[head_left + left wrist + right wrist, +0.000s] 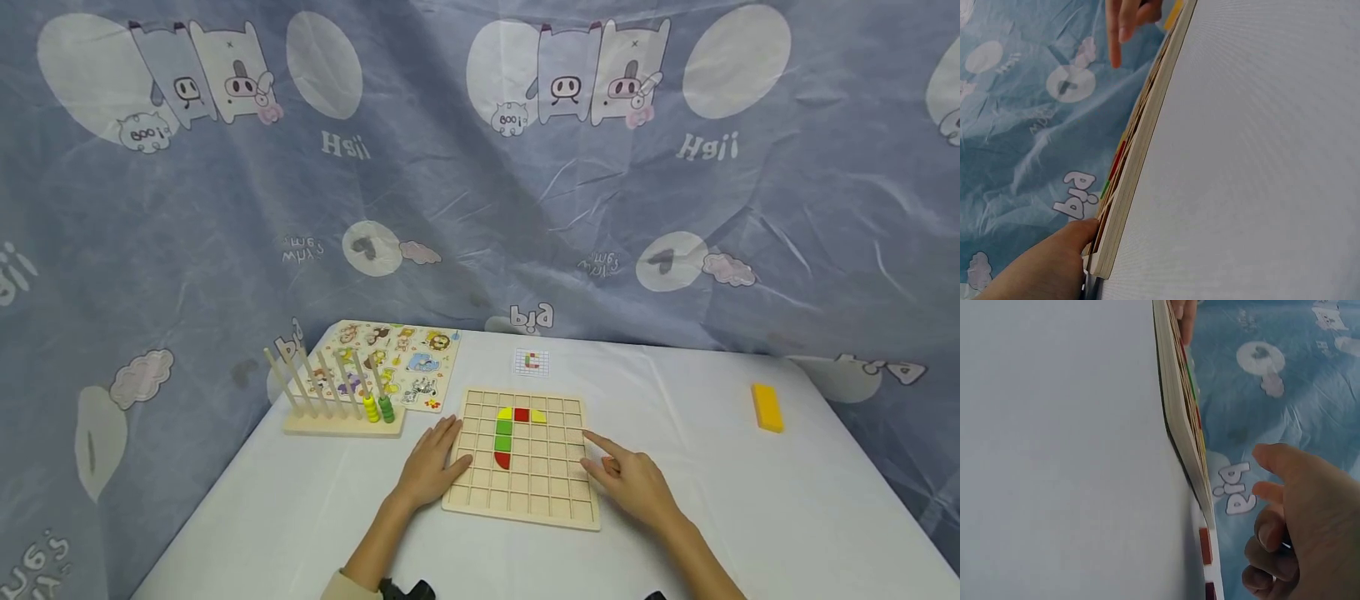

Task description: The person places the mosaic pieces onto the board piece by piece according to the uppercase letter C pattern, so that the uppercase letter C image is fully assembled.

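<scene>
A person works at a wooden grid board (525,454) lying flat near the front middle of a white-covered surface (750,500). Five coloured tiles sit in its cells, forming a hooked letter shape: yellow, red and yellow quarter pieces (522,414) along the top, two green squares (503,435) below, a red curved piece (502,459) at the foot. It looks close to the small pattern card (531,362) lying just beyond the board, though the card is too small to compare cell by cell; most cells stay bare. The tile figure's long axis runs away from the person, its hook opening rightward. The left hand (433,467) rests flat, fingers straight, on the board's left edge. The right hand (633,483) holds nothing, forefinger extended to the right edge, other fingers curled.
</scene>
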A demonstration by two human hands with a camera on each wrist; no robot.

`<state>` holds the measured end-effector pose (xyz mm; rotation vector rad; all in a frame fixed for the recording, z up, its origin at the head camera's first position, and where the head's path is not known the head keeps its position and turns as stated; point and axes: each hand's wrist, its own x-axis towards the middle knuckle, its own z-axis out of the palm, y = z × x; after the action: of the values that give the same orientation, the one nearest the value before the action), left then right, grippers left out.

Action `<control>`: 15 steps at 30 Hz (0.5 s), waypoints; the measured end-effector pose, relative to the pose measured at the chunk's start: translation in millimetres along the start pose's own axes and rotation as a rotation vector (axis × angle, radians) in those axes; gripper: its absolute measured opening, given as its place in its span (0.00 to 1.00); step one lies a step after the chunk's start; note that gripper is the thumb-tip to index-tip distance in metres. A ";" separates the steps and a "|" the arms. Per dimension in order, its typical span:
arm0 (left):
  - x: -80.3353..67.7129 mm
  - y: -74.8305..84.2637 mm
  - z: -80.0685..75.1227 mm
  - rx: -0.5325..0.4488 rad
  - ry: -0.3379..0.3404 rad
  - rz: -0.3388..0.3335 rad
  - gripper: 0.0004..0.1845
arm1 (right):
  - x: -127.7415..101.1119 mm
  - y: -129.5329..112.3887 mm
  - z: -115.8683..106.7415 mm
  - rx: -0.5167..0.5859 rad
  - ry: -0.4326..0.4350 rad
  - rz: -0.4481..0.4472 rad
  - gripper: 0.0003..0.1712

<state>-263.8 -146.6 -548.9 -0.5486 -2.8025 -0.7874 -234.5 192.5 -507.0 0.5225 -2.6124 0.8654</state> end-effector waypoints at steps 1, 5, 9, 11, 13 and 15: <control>-0.1 -0.1 0.0 0.000 0.002 0.006 0.36 | -1.8 3.1 -2.0 -0.013 0.000 0.011 0.26; -0.4 0.0 0.0 -0.006 -0.001 0.003 0.36 | -7.5 13.5 -7.2 -0.075 -0.022 0.078 0.26; -0.6 0.6 -0.2 -0.014 -0.005 -0.008 0.36 | -11.2 21.5 -9.3 -0.102 -0.067 0.133 0.26; -0.4 0.4 0.0 -0.014 -0.004 -0.008 0.36 | -12.0 25.2 -9.5 -0.111 -0.092 0.154 0.26; 0.1 0.1 0.3 -0.008 0.000 -0.004 0.36 | -12.4 28.7 -9.5 -0.122 -0.111 0.172 0.25; 0.5 -0.2 0.7 -0.006 0.002 -0.002 0.36 | -12.6 31.7 -9.8 -0.132 -0.118 0.179 0.24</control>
<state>-264.4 -146.3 -549.4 -0.5462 -2.8006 -0.7959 -235.5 225.2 -520.7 0.3161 -2.8345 0.7273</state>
